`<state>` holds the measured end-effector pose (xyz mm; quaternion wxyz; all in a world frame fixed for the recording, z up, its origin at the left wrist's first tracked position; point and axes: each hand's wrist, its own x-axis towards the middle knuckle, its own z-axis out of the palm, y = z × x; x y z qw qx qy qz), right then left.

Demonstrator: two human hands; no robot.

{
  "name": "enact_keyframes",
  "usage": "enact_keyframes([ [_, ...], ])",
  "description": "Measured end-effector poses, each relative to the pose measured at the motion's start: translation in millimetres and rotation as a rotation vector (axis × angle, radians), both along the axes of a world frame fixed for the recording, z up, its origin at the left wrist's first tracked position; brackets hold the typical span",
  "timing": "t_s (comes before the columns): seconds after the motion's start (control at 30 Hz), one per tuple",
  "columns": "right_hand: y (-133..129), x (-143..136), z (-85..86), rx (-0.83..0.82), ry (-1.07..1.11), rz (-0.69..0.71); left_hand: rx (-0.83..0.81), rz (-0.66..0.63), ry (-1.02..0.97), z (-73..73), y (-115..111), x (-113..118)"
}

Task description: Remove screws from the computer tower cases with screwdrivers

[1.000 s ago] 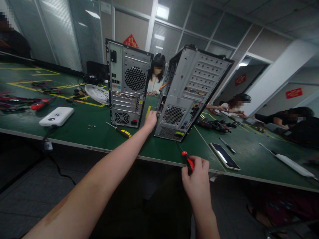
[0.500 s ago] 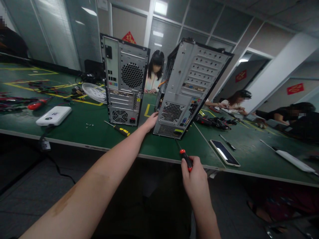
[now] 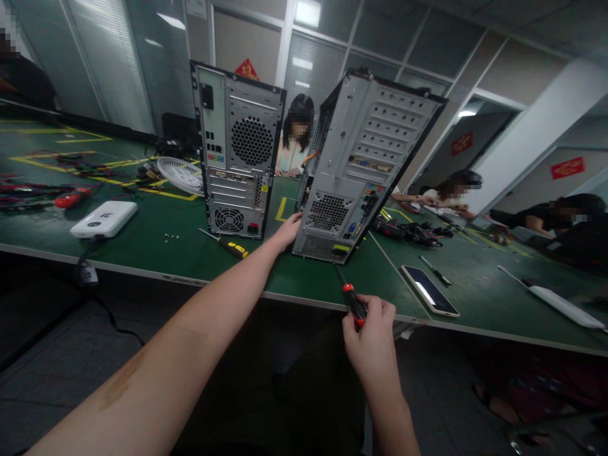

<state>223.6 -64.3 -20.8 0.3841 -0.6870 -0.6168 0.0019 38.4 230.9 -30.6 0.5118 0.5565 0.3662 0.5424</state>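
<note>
My right hand (image 3: 375, 326) is closed around the black and red handle of a screwdriver (image 3: 349, 289). Its shaft points up and away, with the tip at the bottom rear edge of a computer case (image 3: 327, 177). That case shows its back and has an open left side with an orange cable visible inside. My left hand (image 3: 287, 233) grips the case low on its left side; the fingertips are hidden against it. To the left, a second computer case (image 3: 240, 158) stands upright, back toward me. A yellow and black screwdriver (image 3: 232, 247) lies in front of it.
Several small screws (image 3: 171, 237) lie near a white power bank (image 3: 104, 219). Behind are a white plastic basket (image 3: 180, 176) and loose cables. On the right are a phone (image 3: 430, 291), black cables (image 3: 418, 233) and a white-handled tool (image 3: 560, 306). Other people sit across the table.
My right thumb and fingers have shifted on the screwdriver handle, and the wrist has turned slightly. The left hand and both cases stay in place.
</note>
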Motion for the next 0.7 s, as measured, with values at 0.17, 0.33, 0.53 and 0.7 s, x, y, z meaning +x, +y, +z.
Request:
enact_keyframes([
  [0.17,-4.2,-2.3,2.6,-0.048,-0.079,-0.008,-0.008,0.015,0.016,0.1,0.0,-0.5],
  [0.33,-5.0,-4.0,0.9,-0.072,-0.123,0.018,-0.002,0.018,-0.01,1.1,-3.2,-0.2],
  [0.53,-3.3,-1.8,0.0,-0.112,-0.049,-0.005,0.0,0.029,-0.01,4.1,-7.6,0.7],
  [0.7,-2.4,-6.5,-0.5,-0.057,-0.041,-0.055,0.006,0.022,-0.016,6.0,-9.7,1.0],
])
